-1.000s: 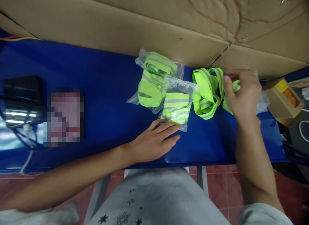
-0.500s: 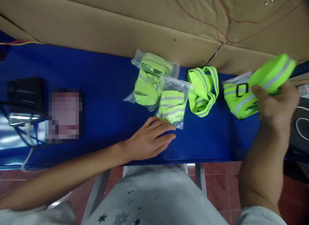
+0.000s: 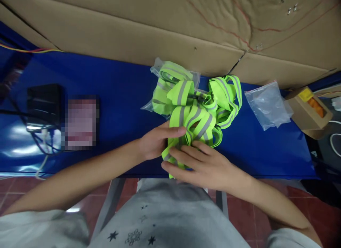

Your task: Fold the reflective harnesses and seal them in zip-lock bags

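A loose bundle of neon-yellow reflective strap [image 3: 198, 122] with grey stripes lies gathered between my hands near the table's front edge. My left hand [image 3: 156, 139] grips its left side, the thumb laid over the top and the other fingers hidden behind it. From the right, my right hand [image 3: 206, 164] has its bent fingers on the lower folds. Just behind the bundle are bagged neon straps [image 3: 174, 72], partly covered by it. Another coiled strap [image 3: 225, 95], out of any bag, sits at its right.
A flat see-through zip bag [image 3: 270, 106] lies to the right on the blue table [image 3: 119, 88]. Beyond it is a small cardboard box [image 3: 306, 113]. A black device [image 3: 44, 102] with cables stands at left beside a blurred-out item [image 3: 81, 123]. Cardboard panels [image 3: 119, 34] line the back.
My right hand has brought the strap from the far right to the middle, leaving the zip bag lying flat. My left hand has moved from the table onto the strap.
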Demonstrator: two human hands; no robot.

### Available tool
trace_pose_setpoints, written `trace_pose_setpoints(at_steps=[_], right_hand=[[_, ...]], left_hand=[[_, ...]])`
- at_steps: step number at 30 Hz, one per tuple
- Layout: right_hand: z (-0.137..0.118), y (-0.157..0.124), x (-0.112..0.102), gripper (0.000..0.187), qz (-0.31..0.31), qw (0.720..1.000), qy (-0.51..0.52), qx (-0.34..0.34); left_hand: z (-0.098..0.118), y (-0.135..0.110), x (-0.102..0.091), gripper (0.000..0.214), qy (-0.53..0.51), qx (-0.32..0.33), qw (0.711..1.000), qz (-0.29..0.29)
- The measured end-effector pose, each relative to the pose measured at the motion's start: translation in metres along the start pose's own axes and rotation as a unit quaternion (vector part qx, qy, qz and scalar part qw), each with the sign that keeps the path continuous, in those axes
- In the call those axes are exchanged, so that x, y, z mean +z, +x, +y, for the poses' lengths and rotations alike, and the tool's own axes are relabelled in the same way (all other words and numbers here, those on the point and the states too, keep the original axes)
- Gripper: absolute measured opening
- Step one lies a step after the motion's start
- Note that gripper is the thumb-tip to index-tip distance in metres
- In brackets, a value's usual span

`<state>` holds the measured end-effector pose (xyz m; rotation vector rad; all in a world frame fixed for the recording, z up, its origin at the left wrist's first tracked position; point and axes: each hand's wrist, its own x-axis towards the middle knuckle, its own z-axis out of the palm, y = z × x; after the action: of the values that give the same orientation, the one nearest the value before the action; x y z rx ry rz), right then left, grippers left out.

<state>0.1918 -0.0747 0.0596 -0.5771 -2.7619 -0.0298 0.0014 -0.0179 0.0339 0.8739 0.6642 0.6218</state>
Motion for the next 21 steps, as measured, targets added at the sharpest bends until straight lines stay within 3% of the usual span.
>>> trace_pose_setpoints(at_steps=[3, 5, 8, 10, 13, 17, 21], right_hand=[[0.018, -0.004, -0.011, 0.062, 0.031, 0.999, 0.043, 0.008], [0.036, -0.006, -0.018, 0.058, 0.078, 0.992, 0.076, 0.067], [0.068, -0.011, -0.014, 0.039, 0.098, 0.964, 0.082, 0.233], [0.086, -0.016, -0.001, 0.053, 0.064, 0.948, 0.079, 0.303], [0.096, -0.021, 0.023, 0.067, 0.047, 0.940, 0.083, 0.328], [0.091, -0.023, 0.037, 0.039, 0.116, 0.931, 0.058, 0.342], [0.085, -0.026, 0.030, 0.013, 0.202, 0.904, 0.076, 0.370]], left_hand=[[-0.003, -0.003, -0.006, 0.041, -0.095, -0.058, 0.993, 0.032], [-0.005, -0.003, -0.009, 0.045, -0.083, -0.050, 0.994, 0.050], [-0.007, -0.005, -0.016, 0.057, -0.011, -0.058, 0.997, 0.045], [-0.004, -0.009, -0.021, 0.057, 0.063, -0.069, 0.995, 0.021], [0.004, -0.021, -0.028, 0.057, 0.164, -0.065, 0.984, -0.021], [0.007, -0.037, -0.037, 0.064, 0.234, -0.045, 0.971, -0.037], [-0.003, -0.051, -0.041, 0.061, 0.307, -0.043, 0.950, -0.042]])
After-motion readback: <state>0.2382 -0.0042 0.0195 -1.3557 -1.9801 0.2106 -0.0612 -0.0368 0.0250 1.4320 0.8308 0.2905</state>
